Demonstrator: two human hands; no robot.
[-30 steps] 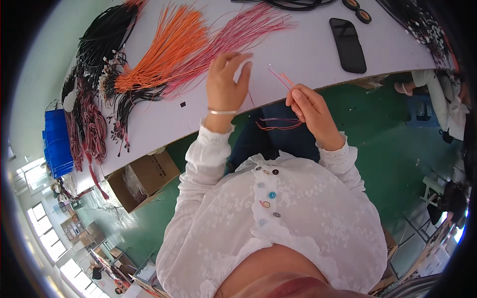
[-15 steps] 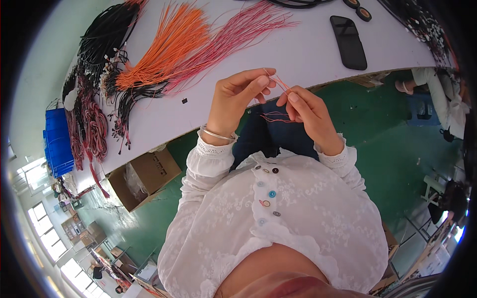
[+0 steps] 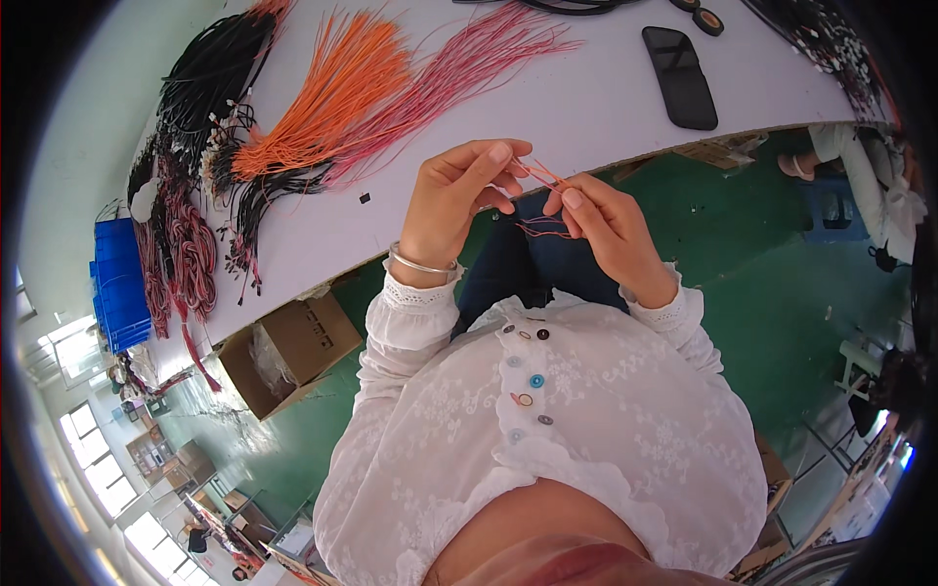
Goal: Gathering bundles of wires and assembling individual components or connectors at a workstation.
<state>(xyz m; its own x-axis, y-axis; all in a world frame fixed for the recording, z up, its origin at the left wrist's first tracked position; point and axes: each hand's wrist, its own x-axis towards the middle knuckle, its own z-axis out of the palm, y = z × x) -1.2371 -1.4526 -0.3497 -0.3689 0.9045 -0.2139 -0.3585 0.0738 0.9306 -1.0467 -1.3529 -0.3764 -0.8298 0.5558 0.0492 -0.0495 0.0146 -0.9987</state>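
My left hand (image 3: 457, 200) and my right hand (image 3: 608, 230) meet just in front of the white table's near edge (image 3: 410, 244). Between their fingertips they pinch a few thin pink and orange wires (image 3: 539, 178), whose loose ends (image 3: 543, 230) hang in loops below my right hand. A silver bangle sits on my left wrist. On the table beyond lie a fanned bundle of orange wires (image 3: 332, 93) and a bundle of pink wires (image 3: 459, 68).
Black wire bundles (image 3: 210, 78) and red-and-white harnesses (image 3: 186, 264) crowd the table's left end. A black phone (image 3: 679, 63) lies at the right. An open cardboard box (image 3: 283, 352) stands on the green floor; blue bins (image 3: 117, 293) are at far left. Another person (image 3: 865, 186) sits at right.
My left hand came back from the pink bundle on the table toward me and joined my right hand on the wires. Both hands now hold them close together.
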